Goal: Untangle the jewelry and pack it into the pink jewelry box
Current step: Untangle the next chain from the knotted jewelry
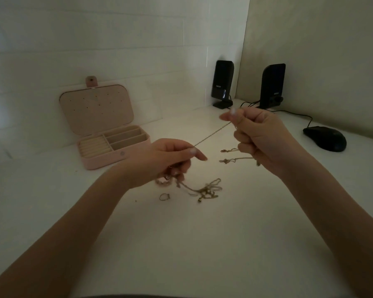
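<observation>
I am looking down from a head-worn camera at a white table [181, 244] in dim light, with two bare forearms reaching forward from the bottom edge.

At far left, against the white wall, the pink jewelry box [108, 136] stands open, its lid upright and dotted with small holes. Its base shows cream ring rolls on the left and three long compartments on the right. I can see nothing inside it.

Just right of the box, my left hand [166, 162] is raised above the table, fingers curled, thumb and forefinger pinching one end of a thin gold chain [212, 133]. Below this hand lie a pale pink beaded bracelet [163, 182], partly hidden by the fingers, a small ring [164, 196], and a tangled heap of gold chains [207, 190] that trails up toward the curled fingers.

The pinched chain runs taut, up and to the right, to my right hand [261, 134], which pinches its other end, the remaining fingers closed in a fist. Two more chain ends [230, 157] with clasps hang out from the left side of this fist.

Behind the right hand, two black speakers [223, 82] stand in the corner with cables. At far right a black computer mouse [325, 138] rests on the table.
</observation>
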